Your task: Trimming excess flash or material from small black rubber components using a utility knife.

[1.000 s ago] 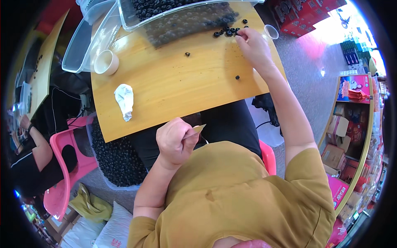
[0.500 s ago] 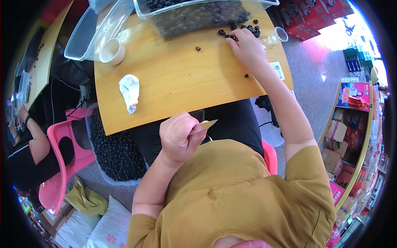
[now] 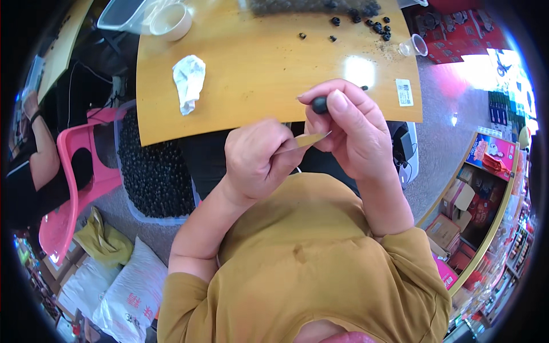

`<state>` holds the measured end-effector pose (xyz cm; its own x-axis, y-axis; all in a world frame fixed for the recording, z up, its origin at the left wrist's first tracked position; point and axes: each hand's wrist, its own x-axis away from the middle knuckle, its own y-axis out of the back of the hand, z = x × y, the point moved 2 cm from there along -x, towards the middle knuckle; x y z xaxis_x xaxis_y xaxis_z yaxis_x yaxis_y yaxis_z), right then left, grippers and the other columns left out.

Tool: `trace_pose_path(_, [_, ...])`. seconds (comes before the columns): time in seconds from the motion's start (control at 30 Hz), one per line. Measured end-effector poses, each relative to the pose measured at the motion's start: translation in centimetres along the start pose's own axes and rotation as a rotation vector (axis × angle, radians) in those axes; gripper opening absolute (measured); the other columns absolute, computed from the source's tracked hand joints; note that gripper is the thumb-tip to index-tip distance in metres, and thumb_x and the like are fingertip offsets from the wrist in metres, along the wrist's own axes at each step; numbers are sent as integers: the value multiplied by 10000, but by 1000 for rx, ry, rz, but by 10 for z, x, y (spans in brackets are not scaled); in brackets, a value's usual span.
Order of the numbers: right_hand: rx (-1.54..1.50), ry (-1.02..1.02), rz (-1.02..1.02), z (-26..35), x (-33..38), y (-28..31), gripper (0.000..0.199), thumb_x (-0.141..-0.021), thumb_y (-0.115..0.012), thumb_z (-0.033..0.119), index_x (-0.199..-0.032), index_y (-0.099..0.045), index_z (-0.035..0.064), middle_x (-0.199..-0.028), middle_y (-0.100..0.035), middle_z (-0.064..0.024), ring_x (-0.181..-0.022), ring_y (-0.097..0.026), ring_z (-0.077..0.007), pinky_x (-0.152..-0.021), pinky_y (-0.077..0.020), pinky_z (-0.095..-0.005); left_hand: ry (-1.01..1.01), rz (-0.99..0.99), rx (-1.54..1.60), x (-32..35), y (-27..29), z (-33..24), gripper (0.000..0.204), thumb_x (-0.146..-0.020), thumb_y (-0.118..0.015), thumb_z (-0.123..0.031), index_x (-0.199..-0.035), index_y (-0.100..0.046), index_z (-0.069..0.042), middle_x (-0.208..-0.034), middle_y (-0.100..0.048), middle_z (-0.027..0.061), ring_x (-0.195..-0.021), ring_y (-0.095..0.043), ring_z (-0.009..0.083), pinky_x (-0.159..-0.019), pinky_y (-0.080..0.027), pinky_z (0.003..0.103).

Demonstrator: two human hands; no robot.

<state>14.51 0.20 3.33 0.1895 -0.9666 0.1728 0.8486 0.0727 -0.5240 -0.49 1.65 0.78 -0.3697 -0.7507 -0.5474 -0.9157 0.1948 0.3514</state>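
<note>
Head view: right hand [image 3: 351, 134] is pinching a small dark round fruit [image 3: 319, 104] between closed fingers [image 3: 337, 102] above the counter [image 3: 257, 74]; left hand [image 3: 257, 160] is gripping a thin blade [image 3: 309, 139]. Steadying the fruit before cutting seems wise.

One small dark round bead [image 3: 319, 104] between fingertips, roughly ten loose on the yellow wooden table [image 3: 257, 68]; one crumpled white tissue [image 3: 188, 82].

The single head camera looks steeply down from above the person, very near the left hand [image 3: 257, 163] and right hand [image 3: 349, 134], with the wooden table [image 3: 257, 74] lying beyond them toward the top.
</note>
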Motion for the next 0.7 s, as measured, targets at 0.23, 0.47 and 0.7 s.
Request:
trace_pose_path(0.23, [-13,-36,-19,-11,13,-12,323,-931,-445,254,-1012,-537,-45,-751,-531,-30,-598,-458,-18,-493,-379,-161,20,-96,57,-3,4,-4,299,-726,-712,-213,-617,-478,-63,-500,-409,47,-410,-425,191,-380,-321,286])
trace_pose_path(0.47, [13,-55,-16,-15,17,-19,331,-940,-429,257,-1013,-529,-50,-786,-577,-40,-622,-493,-19,-511,-411,-154,-32,-71,54,-2,-1,-3,291,-744,-697,-270,-657,-520,-55,-513,-431,53,-428,-446,196,-382,-333,292])
trace_pose_path(0.7, [0,-20,0,-13,16,-18,326,-922,-477,283,-984,-555,-28,-733,-538,-1,-595,-471,-20,-498,-410,-138,-95,-58,-47,0,-1,-5,246,-733,-683,-200,-657,-495,-61,-535,-444,62,-444,-467,206,-397,-370,292])
